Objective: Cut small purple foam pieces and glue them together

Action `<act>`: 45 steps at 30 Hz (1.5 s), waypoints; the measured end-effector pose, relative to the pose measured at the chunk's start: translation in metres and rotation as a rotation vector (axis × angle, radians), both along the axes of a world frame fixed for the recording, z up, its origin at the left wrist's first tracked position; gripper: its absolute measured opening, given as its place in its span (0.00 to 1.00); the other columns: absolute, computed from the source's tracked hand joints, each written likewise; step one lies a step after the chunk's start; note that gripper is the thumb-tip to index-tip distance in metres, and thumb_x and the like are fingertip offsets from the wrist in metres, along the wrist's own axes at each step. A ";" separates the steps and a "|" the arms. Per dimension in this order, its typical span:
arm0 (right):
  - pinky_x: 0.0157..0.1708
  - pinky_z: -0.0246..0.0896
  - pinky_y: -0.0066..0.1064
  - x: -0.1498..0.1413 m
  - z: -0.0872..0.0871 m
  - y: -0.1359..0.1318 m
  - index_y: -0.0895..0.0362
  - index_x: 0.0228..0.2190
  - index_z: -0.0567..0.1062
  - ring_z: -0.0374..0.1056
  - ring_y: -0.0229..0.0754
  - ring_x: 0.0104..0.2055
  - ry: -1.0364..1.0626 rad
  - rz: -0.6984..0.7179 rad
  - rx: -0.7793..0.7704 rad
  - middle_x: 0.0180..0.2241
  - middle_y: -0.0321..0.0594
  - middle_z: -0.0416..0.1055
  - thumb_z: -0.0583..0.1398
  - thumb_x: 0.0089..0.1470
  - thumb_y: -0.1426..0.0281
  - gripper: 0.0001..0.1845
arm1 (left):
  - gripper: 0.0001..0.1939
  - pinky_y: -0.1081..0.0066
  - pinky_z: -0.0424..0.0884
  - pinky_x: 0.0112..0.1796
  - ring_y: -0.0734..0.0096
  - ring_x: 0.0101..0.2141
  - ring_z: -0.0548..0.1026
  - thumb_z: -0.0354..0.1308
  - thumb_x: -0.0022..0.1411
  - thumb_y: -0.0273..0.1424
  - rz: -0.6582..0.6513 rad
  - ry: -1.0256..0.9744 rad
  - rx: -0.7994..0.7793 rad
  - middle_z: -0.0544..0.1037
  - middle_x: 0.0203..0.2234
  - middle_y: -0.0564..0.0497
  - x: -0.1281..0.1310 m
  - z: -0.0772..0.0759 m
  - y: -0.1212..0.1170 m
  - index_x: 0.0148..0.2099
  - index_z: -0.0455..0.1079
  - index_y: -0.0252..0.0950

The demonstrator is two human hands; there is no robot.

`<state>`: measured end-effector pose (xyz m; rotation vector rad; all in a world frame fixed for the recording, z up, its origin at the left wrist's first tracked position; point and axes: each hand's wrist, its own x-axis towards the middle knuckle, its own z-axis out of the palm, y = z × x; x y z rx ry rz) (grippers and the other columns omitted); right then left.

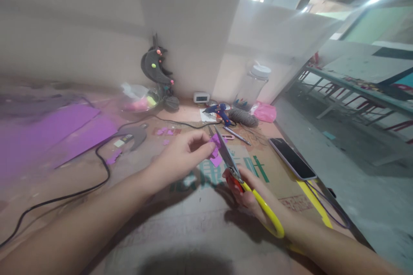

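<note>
Between the thumb and fingers of my left hand is a small piece of purple paper. My right hand grips a pair of scissors with yellow and red handles. The scissor blades point up and away from me, slightly parted, right beside the paper; whether they touch it I cannot tell. Under both hands lies a cardboard sheet printed with green characters. Small purple scraps lie beyond my left hand, and large purple sheets spread out at the left.
A blue glue gun, grey yarn, a pen and a clear bottle stand or lie toward the wall. A phone rests near the right edge. A black cord crosses the left side. A dark crescent ornament stands at the back.
</note>
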<state>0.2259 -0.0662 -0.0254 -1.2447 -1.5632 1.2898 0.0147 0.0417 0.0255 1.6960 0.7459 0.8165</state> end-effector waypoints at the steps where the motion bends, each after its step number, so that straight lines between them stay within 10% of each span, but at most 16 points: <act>1: 0.22 0.45 0.26 0.000 0.001 0.000 0.55 0.45 0.68 0.47 0.36 0.28 -0.001 -0.001 -0.003 0.31 0.36 0.57 0.55 0.46 0.31 0.43 | 0.11 0.71 0.67 0.33 0.71 0.30 0.72 0.56 0.64 0.35 0.003 0.003 0.004 0.73 0.26 0.53 0.000 0.000 0.000 0.31 0.68 0.35; 45: 0.32 0.64 0.31 0.014 -0.026 0.006 0.55 0.44 0.71 0.60 0.41 0.34 -0.150 -0.051 0.095 0.33 0.38 0.64 0.63 0.53 0.45 0.29 | 0.13 0.73 0.63 0.31 0.73 0.28 0.69 0.57 0.63 0.37 -0.017 0.155 0.024 0.75 0.25 0.54 -0.011 0.010 0.007 0.31 0.72 0.34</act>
